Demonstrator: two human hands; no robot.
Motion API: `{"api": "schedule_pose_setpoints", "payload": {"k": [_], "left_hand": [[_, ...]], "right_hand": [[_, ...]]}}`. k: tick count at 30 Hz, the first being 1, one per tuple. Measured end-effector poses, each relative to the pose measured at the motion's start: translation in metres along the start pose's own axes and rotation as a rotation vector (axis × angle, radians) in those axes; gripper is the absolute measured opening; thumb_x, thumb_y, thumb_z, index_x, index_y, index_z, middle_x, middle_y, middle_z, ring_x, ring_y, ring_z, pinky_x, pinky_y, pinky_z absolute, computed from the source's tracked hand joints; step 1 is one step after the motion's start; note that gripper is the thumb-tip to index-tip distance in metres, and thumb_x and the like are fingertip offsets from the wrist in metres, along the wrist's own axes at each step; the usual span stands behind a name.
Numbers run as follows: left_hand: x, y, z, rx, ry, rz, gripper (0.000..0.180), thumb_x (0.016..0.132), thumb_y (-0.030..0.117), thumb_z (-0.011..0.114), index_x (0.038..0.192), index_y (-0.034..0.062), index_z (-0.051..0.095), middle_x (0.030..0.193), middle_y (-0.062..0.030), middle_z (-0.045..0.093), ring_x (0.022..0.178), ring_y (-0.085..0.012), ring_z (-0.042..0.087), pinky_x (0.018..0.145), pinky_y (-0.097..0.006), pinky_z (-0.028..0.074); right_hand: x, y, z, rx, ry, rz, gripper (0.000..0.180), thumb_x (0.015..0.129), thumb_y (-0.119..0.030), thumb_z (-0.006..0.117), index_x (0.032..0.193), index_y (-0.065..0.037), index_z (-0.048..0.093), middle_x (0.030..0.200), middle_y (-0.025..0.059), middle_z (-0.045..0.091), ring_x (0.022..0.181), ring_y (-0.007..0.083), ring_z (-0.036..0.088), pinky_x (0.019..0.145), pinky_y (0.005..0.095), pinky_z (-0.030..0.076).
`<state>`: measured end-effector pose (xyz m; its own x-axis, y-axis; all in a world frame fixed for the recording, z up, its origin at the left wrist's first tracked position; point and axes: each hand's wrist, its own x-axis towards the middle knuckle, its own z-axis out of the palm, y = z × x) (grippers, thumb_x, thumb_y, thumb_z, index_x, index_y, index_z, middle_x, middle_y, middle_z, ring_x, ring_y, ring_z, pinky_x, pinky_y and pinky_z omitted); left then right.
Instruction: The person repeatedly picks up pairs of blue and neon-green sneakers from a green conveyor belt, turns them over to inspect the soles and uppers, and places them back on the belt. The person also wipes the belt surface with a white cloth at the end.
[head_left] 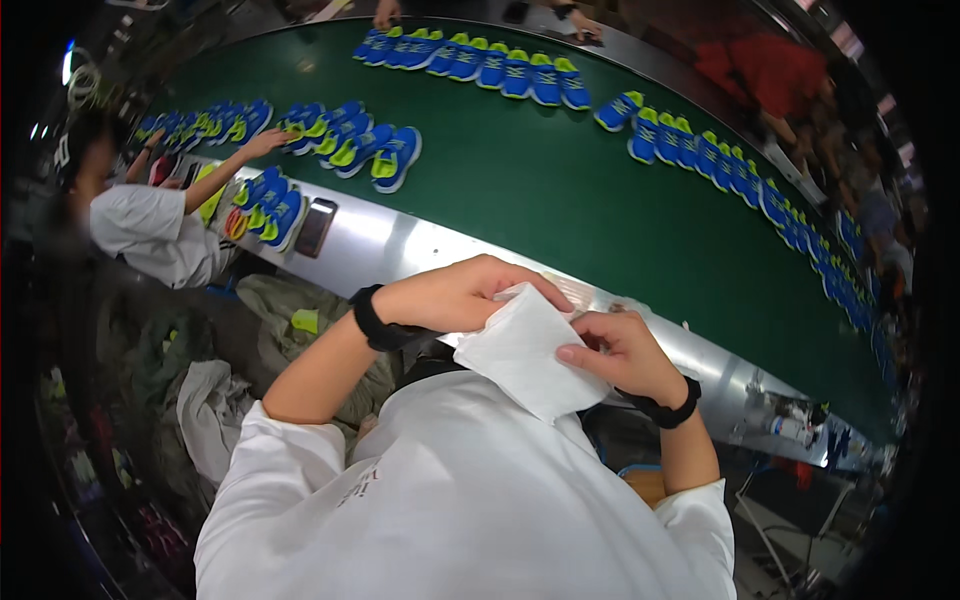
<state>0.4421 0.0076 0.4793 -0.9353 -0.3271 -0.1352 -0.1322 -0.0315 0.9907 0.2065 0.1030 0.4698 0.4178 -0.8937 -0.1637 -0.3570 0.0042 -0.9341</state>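
Observation:
A white sheet, tissue or thin paper (530, 350), hangs folded in front of my chest at the table's near edge. My left hand (455, 295) is closed on its upper left part, with some fingers hidden behind the sheet. My right hand (632, 355) pinches its right edge, the thumb lying on the near face. Both wrists wear black bands. Just beyond my fingers, a pale, partly covered item (570, 290) lies on the metal edge; I cannot make out what it is.
A green conveyor belt (480, 190) carries rows of blue shoes (515, 75) with yellow-green linings. On the metal ledge (400, 245) at left lie a phone (316, 228) and more shoes (275, 205). A co-worker in white (150, 225) reaches toward the belt. Draped grey cloth (210, 410) is at lower left.

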Motion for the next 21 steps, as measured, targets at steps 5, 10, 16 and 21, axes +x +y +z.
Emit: {"api": "schedule_pose_setpoints", "payload": {"k": [5, 10, 16, 21], "left_hand": [[-0.115, -0.107, -0.036, -0.826, 0.335, 0.305, 0.079, 0.089, 0.049, 0.057, 0.142, 0.0013, 0.023, 0.137, -0.0094, 0.042, 0.123, -0.0178, 0.044, 0.101, -0.03, 0.037], [-0.211, -0.144, -0.071, -0.563, 0.742, 0.074, 0.037, 0.087, 0.0, 0.059, 0.122, -0.0006, 0.048, 0.113, -0.0069, 0.06, 0.1, -0.0119, 0.058, 0.086, -0.026, 0.048], [-0.272, -0.175, -0.088, -1.056, 0.863, 0.291, 0.125, 0.056, 0.083, 0.055, 0.147, 0.0108, 0.01, 0.149, -0.0079, 0.024, 0.137, -0.0228, 0.025, 0.112, -0.041, 0.022], [-0.303, -0.221, -0.09, -1.033, 1.565, 0.12, 0.034, 0.096, 0.015, 0.049, 0.125, -0.002, 0.05, 0.116, -0.0074, 0.059, 0.104, -0.0197, 0.057, 0.092, -0.032, 0.042]], "right_hand": [[0.109, -0.029, 0.107, 0.509, 0.197, 0.091, 0.017, 0.092, -0.011, 0.057, 0.102, 0.003, 0.058, 0.089, 0.005, 0.066, 0.077, 0.0072, 0.06, 0.069, 0.02, 0.048], [0.198, -0.027, 0.192, 0.626, -0.021, 0.198, 0.014, 0.092, -0.001, 0.048, 0.099, 0.001, 0.06, 0.1, 0.0038, 0.062, 0.09, 0.0056, 0.056, 0.078, 0.0199, 0.045], [0.283, -0.021, 0.281, 0.856, 0.098, 0.22, 0.026, 0.09, 0.001, 0.039, 0.099, -0.002, 0.063, 0.097, 0.0018, 0.06, 0.089, 0.0102, 0.055, 0.079, 0.0228, 0.044], [0.34, -0.008, 0.34, 0.491, -0.187, 0.012, 0.024, 0.086, -0.001, 0.046, 0.101, -0.003, 0.065, 0.117, 0.0088, 0.055, 0.096, 0.0176, 0.057, 0.09, 0.0286, 0.043]]}}
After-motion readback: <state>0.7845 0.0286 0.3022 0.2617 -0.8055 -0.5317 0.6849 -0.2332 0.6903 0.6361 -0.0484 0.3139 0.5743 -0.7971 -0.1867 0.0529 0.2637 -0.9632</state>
